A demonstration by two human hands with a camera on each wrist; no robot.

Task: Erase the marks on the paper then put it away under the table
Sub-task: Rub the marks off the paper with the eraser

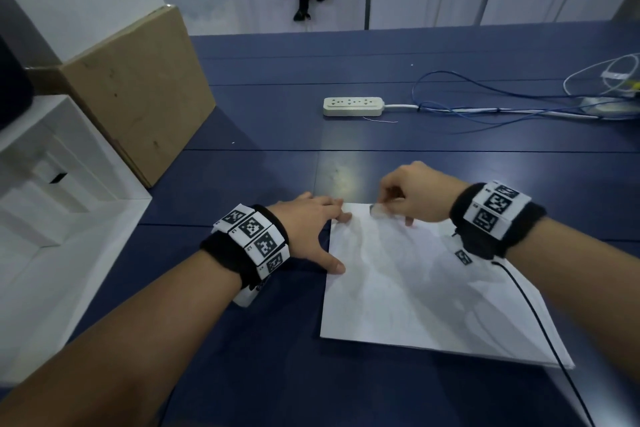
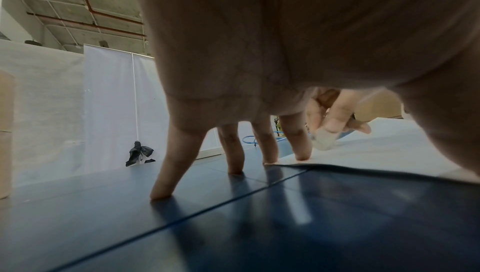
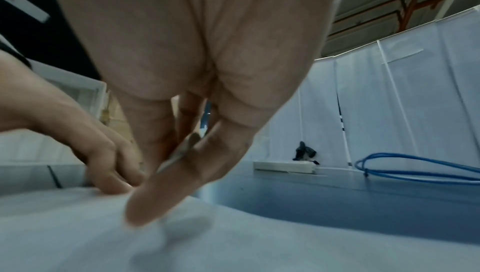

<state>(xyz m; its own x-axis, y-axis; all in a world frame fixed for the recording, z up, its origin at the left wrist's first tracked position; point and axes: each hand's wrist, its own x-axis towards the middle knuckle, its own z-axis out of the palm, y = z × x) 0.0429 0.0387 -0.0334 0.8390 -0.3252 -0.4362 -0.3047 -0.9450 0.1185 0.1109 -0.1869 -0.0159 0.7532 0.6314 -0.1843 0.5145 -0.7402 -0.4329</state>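
A white sheet of paper (image 1: 408, 288) lies on the dark blue table (image 1: 263, 121), near its front edge. My right hand (image 1: 405, 198) pinches a small pale eraser (image 1: 377, 210) and holds it down on the paper's far left corner. The eraser (image 2: 324, 140) also shows in the left wrist view, held by my right hand (image 2: 335, 112). My left hand (image 1: 311, 229) lies spread flat, fingers straight, with its fingertips (image 2: 302, 156) and thumb pressing the paper's left edge (image 2: 363, 153). In the right wrist view the paper (image 3: 233, 235) fills the foreground. No marks are legible.
A white power strip (image 1: 353, 106) lies mid-table with blue cables (image 1: 485, 104) trailing right. A cardboard box (image 1: 138, 94) leans at the left. White shelving (image 1: 52, 163) stands beyond the table's left edge. A black wire (image 1: 547, 329) from my right wrist crosses the paper.
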